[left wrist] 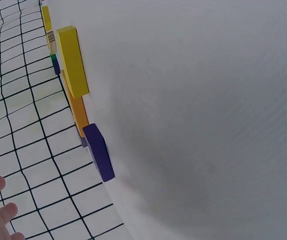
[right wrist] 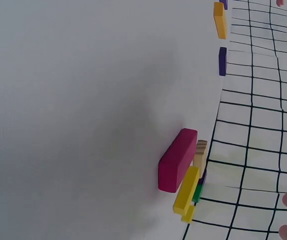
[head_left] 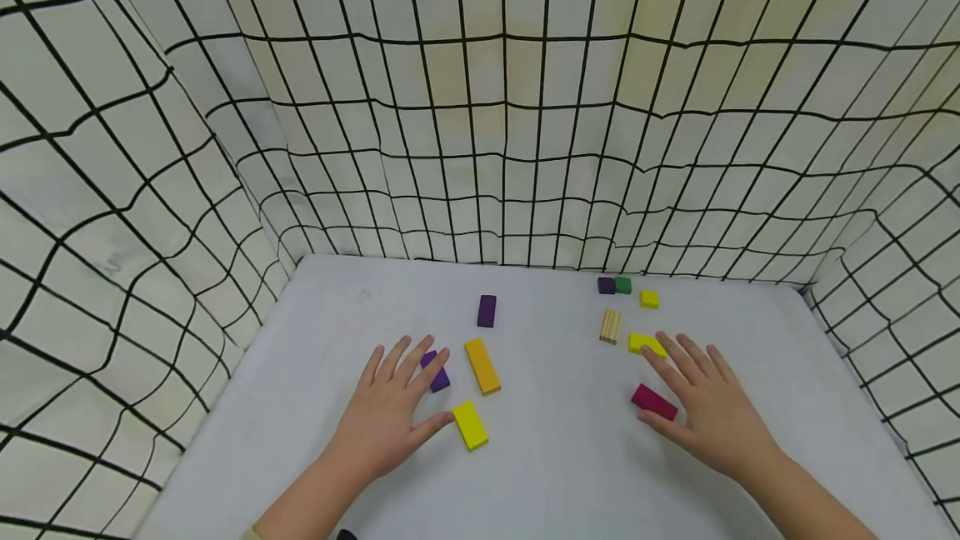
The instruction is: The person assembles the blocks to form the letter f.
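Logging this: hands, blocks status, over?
Left hand, right hand spread, empty. Magenta block near right hand. Head view: left hand partly hides a purple block.

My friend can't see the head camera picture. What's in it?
A person's left hand and right hand are spread open over a white table with colourful blocks. The left partly hides a purple block; the right is near a dark red block. Black netting stands behind.

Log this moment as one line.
left hand: empty, near purple block | right hand: empty, near crimson block | other blocks: scattered on white table
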Tool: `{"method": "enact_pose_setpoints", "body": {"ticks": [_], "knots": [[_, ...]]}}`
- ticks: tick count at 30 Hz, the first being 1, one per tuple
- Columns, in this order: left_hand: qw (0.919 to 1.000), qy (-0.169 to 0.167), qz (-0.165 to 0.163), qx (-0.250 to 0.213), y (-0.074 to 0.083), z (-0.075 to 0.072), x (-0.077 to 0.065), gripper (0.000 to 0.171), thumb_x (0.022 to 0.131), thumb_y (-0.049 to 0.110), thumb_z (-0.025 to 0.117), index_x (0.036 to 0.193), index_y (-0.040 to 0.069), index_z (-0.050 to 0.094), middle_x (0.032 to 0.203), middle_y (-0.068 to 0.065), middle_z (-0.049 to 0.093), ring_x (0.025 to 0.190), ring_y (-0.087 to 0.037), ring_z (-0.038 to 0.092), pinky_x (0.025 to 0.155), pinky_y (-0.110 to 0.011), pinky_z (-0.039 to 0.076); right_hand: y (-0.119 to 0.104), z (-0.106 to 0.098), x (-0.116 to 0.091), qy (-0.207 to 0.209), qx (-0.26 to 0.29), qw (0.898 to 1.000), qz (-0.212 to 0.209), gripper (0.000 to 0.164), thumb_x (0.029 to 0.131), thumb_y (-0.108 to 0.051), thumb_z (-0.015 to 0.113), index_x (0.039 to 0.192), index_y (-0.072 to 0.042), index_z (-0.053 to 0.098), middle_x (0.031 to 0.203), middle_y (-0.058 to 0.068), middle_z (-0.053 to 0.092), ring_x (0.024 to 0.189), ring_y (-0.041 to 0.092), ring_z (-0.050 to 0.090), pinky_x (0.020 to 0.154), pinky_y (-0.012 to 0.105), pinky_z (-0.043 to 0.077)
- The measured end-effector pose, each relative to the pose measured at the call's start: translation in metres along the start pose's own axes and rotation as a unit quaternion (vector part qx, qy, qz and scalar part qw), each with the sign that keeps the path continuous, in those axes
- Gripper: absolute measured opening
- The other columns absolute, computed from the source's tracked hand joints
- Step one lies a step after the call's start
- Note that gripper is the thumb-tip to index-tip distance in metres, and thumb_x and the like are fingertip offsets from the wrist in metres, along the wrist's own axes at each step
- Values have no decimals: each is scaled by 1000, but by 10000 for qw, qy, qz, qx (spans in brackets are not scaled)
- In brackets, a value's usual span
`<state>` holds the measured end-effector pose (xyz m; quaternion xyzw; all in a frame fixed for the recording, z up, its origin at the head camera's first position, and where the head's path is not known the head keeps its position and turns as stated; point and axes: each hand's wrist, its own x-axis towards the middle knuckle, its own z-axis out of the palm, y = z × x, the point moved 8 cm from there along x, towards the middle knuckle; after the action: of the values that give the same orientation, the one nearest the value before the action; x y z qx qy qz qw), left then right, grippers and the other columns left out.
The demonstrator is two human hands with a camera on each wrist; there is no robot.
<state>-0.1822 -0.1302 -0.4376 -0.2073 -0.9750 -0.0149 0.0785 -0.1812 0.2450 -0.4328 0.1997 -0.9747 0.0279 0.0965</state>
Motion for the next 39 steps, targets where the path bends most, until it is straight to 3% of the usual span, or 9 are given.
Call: {"method": "enact_pose_setpoints", "body": {"ticks": [6, 11, 15, 27, 39], "knots": [[9999, 13, 47, -154, 1, 1, -3, 81, 91, 71, 47, 156, 27, 32, 161, -5, 27, 148, -33, 20, 118, -58, 9, -3, 3, 1, 110, 316, 9994, -19, 87, 82, -61, 70, 154, -25, 37, 159, 8, 31, 143, 36, 28, 120, 41, -6], [9996, 23, 89, -251, 1, 3, -5, 80, 91, 72, 45, 156, 27, 33, 160, -5, 28, 147, -33, 22, 117, -58, 12, -6, 9, 4, 84, 547, 9985, -42, 80, 86, -61, 65, 153, -25, 40, 156, 8, 36, 141, 35, 32, 113, 58, 25], [9992, 49, 105, -391, 1, 3, -5, 79, 91, 69, 50, 156, 27, 34, 160, -4, 29, 146, -33, 24, 117, -57, 15, -9, 14, 7, 51, 647, 9979, -65, 80, 86, -61, 65, 153, -26, 39, 154, 8, 39, 137, 35, 37, 105, 61, 36], [9972, 13, 12, -741, 1, 9, -8, 77, 92, 68, 50, 155, 27, 34, 155, -4, 38, 141, -29, 33, 112, -55, 30, -25, 30, 18, -326, 1076, 9936, -76, 77, 87, -66, 60, 152, -30, 41, 152, 3, 44, 133, 31, 47, 103, 58, 41], [9953, -98, -159, -948, -1, 10, -10, 74, 92, 62, 56, 155, 27, 36, 148, -5, 45, 136, -30, 40, 109, -54, 34, -39, 35, 25, -347, 1271, 9912, -132, 73, 88, -63, 63, 150, -30, 45, 145, 0, 51, 129, 27, 50, 103, 53, 43]]}}
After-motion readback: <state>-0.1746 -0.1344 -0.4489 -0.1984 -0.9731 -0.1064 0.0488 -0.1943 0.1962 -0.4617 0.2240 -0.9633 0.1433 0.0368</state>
